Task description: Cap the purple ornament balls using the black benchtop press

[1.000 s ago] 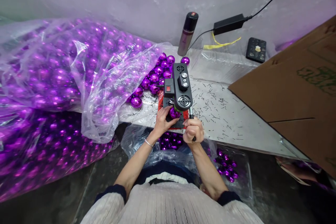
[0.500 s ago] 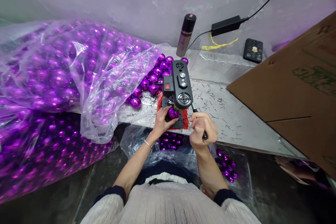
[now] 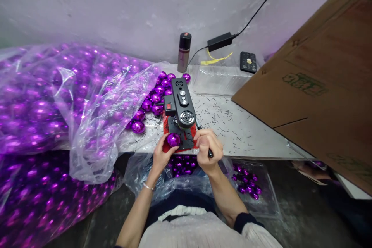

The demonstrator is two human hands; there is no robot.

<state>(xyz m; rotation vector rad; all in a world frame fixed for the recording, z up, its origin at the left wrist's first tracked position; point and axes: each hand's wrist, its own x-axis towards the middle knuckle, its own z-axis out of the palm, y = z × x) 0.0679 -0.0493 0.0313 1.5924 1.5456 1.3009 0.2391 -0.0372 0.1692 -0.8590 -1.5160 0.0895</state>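
A shiny purple mirror-ball ornament (image 3: 173,140) is pinched between the thumb and fingers of my left hand (image 3: 161,155). It sits over the front left part of the black base plate (image 3: 184,135), clear of the machine's head. My right hand (image 3: 209,149) is wrapped round the black-gripped lever (image 3: 210,154) on the right side of the black press-like machine (image 3: 184,102). This machine has a red switch (image 3: 168,106) on its left side box and stands on a red sheet (image 3: 165,124). More purple balls (image 3: 157,99) lie in a heap to its left.
A large clear plastic bag (image 3: 95,100) full of purple balls covers the left. At the right leans a cardboard box (image 3: 290,97). Behind stand a dark-capped bottle (image 3: 183,52) and a black power adapter (image 3: 221,41). Below the table edge, purple balls (image 3: 245,182) lie in clear plastic.
My left hand has drawn the ball from beneath the machine's head toward the front left. My right hand keeps its grip on the lever. The whole view has shifted.
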